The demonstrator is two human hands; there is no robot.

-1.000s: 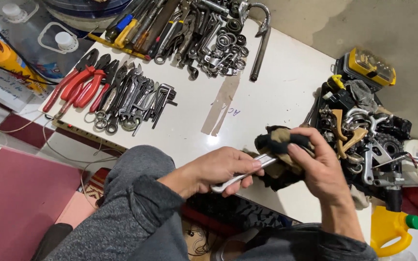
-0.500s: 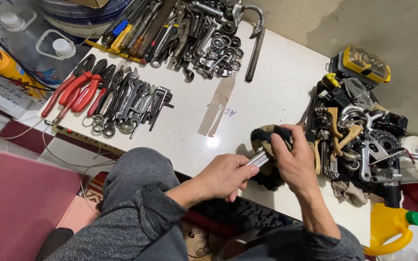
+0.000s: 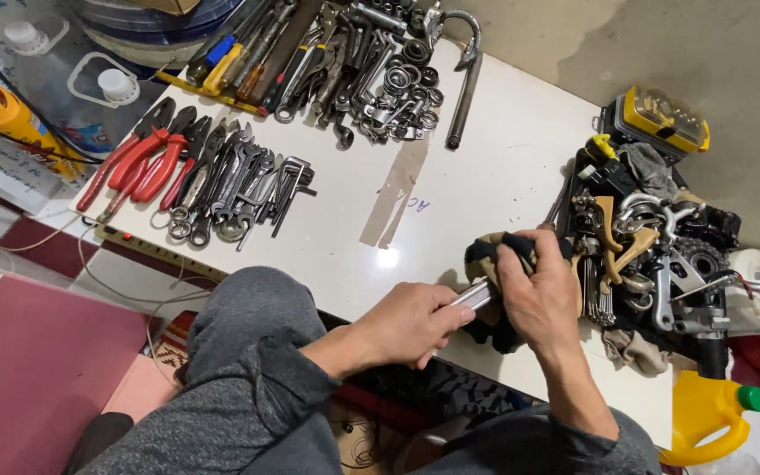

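Note:
My left hand (image 3: 415, 321) grips the near end of a shiny metal bar (image 3: 477, 294) at the table's front edge. My right hand (image 3: 538, 290) is wrapped over a tan and black rag (image 3: 483, 255) that covers the bar's far end. The two hands nearly touch, with a short bare length of the bar showing between them. The rest of the bar is hidden under the rag and my fingers.
On the white table (image 3: 503, 167) lie red-handled pliers (image 3: 138, 163), a row of wrenches (image 3: 239, 185), a heap of spanners and screwdrivers (image 3: 354, 53) and a bent pipe (image 3: 465, 79). At right are piled metal parts (image 3: 653, 255), a yellow case (image 3: 666, 119) and a yellow jug (image 3: 705, 409).
My right hand with the rag has slid along the bar toward my left hand, covering more of the bar. My left hand keeps its grip.

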